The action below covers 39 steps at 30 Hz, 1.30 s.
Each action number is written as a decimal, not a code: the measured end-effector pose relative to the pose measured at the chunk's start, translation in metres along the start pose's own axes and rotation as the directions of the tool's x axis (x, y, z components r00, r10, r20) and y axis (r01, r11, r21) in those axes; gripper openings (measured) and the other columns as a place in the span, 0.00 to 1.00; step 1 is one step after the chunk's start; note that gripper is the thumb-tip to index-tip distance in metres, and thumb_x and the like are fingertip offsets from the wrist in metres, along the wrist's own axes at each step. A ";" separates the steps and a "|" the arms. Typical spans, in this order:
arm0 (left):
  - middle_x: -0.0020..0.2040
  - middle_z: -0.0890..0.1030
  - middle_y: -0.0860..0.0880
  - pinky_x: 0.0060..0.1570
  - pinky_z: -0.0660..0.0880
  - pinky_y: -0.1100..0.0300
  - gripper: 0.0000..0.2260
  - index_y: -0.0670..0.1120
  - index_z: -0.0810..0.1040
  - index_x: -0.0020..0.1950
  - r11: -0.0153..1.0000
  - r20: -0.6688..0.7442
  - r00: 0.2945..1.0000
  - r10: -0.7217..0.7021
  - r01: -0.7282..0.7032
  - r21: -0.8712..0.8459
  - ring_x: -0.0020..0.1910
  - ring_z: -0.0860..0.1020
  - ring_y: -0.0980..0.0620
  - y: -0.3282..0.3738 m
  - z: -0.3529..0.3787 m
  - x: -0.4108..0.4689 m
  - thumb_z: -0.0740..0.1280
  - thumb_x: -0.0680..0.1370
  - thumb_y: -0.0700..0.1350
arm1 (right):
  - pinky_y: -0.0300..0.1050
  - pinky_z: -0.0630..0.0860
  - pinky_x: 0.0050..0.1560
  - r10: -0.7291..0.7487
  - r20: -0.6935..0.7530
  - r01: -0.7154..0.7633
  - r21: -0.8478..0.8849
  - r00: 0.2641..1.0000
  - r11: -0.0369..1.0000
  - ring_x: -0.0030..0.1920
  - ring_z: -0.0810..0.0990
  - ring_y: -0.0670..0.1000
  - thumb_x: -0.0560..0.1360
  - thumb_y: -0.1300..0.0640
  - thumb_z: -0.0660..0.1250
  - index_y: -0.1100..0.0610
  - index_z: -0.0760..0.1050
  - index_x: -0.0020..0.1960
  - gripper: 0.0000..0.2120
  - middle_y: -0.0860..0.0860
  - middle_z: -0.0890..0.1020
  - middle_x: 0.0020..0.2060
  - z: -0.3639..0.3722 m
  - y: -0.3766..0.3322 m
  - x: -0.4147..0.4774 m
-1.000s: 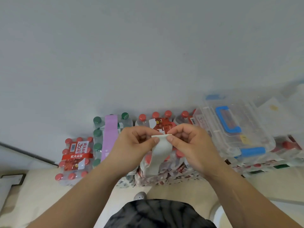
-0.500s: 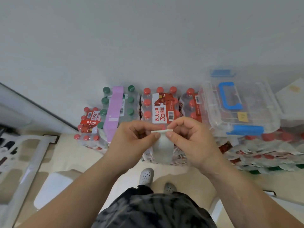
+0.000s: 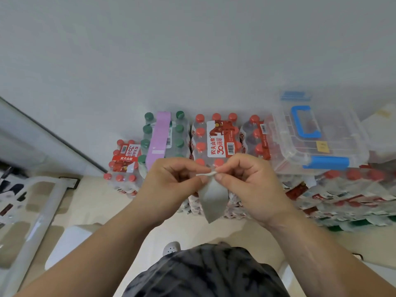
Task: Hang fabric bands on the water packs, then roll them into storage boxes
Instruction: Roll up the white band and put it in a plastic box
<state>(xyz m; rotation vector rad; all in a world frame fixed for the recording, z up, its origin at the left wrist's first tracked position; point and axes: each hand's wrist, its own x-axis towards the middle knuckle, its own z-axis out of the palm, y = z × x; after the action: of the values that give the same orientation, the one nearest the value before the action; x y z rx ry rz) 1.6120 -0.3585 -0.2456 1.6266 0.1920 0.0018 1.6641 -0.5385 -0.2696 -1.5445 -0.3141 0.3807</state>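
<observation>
The left hand [image 3: 171, 185] and right hand [image 3: 246, 183] meet in front of the red-capped water pack [image 3: 216, 140] — each grip pinching the top edge of a pale grey fabric band [image 3: 212, 200] that hangs between them — while a purple band [image 3: 159, 136] lies over the green-capped pack [image 3: 181, 136] beside it.

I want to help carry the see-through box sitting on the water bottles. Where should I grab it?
Grab the blue handle on the lid of the clear box, reaching down from above. It's a loop that fingers should fit through, and it faces up; the walls are wide and smooth. The blue front latch looks shut.
</observation>
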 end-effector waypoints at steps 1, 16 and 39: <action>0.39 0.84 0.36 0.40 0.80 0.46 0.07 0.41 0.87 0.45 1.000 -0.009 1.000 0.007 -0.007 0.025 0.39 0.80 0.32 0.000 -0.005 0.000 0.72 0.74 0.31 | 0.56 0.80 0.43 0.007 -0.003 -0.007 0.004 1.000 1.000 0.38 0.80 0.58 0.75 0.68 0.73 0.51 0.84 0.42 0.12 0.58 0.83 0.37 0.006 -0.001 0.000; 0.36 0.82 0.36 0.34 0.76 0.44 0.09 0.49 0.88 0.44 0.994 0.065 0.995 0.072 -0.077 0.078 0.37 0.77 0.31 -0.008 -0.076 0.006 0.75 0.73 0.35 | 0.48 0.84 0.45 0.040 -0.102 -0.045 -0.039 0.994 0.998 0.41 0.85 0.59 0.73 0.69 0.75 0.57 0.85 0.44 0.07 0.57 0.86 0.39 0.070 -0.005 0.012; 0.34 0.82 0.43 0.37 0.79 0.46 0.07 0.51 0.85 0.51 0.990 -0.019 0.994 0.106 -0.104 0.093 0.35 0.79 0.37 -0.010 -0.080 0.019 0.73 0.76 0.40 | 0.42 0.80 0.39 0.035 -0.106 -0.041 -0.054 0.994 0.998 0.36 0.82 0.51 0.77 0.63 0.72 0.57 0.85 0.45 0.04 0.54 0.86 0.36 0.076 -0.016 0.031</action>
<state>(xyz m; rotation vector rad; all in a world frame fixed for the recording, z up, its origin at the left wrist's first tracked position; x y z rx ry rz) 1.6195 -0.2760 -0.2527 1.7272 0.1256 0.0943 1.6597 -0.4566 -0.2544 -1.6211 -0.2153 0.3217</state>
